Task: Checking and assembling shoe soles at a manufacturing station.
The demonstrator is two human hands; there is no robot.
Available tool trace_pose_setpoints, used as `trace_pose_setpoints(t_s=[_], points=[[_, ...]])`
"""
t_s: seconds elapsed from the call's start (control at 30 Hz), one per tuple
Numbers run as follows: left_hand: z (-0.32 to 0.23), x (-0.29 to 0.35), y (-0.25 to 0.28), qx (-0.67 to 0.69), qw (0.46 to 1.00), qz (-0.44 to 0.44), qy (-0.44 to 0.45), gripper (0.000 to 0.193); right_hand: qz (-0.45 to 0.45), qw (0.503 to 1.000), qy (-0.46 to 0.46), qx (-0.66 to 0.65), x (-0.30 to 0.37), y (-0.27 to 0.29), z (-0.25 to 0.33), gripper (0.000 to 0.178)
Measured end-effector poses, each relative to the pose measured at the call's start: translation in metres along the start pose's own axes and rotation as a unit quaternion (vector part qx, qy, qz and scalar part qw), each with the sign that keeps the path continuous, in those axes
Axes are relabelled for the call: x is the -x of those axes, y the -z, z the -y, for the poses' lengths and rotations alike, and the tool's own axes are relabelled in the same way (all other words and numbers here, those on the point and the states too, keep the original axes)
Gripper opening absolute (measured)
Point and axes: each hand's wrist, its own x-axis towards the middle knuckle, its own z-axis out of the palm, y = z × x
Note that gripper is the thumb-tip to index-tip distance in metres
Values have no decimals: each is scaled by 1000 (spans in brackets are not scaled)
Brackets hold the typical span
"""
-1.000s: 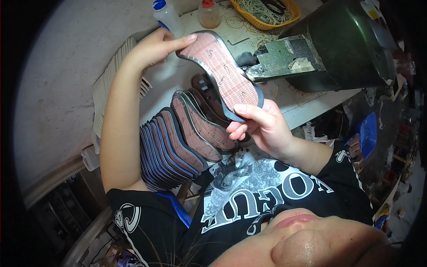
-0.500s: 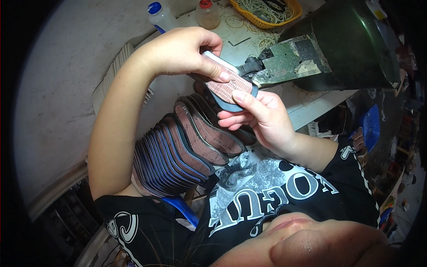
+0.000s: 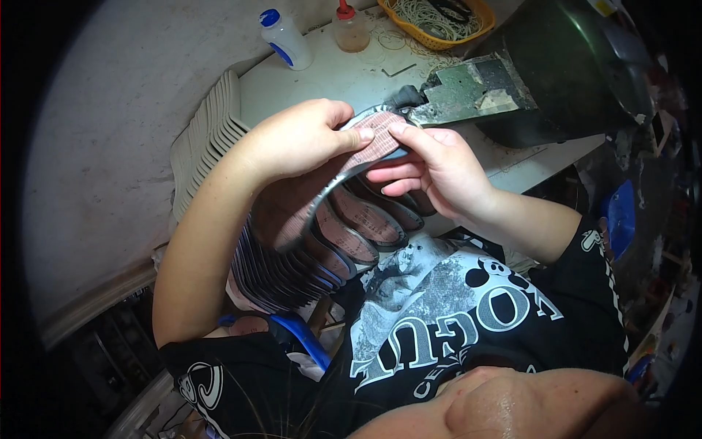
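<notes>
Near left, a row of pink-faced shoe soles (image 3: 300,267) stood packed together. Beyond — above the row — the left hand (image 3: 303,143) and right hand (image 3: 447,164) pinched one curved pink sole (image 3: 378,148), thumbs on its face. Farther right was a green machine (image 3: 475,91); far off, a yellow basket (image 3: 433,39).

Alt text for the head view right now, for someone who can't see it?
The person's left hand and right hand grip a pinkish patterned, dark-edged sole at one end, beside a green machine. A row of similar soles sits nearer the body; farther off are a blue-capped bottle and a yellow basket.
</notes>
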Motion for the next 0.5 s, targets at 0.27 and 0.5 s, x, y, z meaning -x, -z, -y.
trace_pose_setpoints(t_s=[0.27,0.5], points=[[-4,3,-11,136,983,38,114,41,27,999,-9,16,-1,7,6,37],[-19,9,-25,270,948,79,149,51,44,997,-7,57,0,26,6,31]])
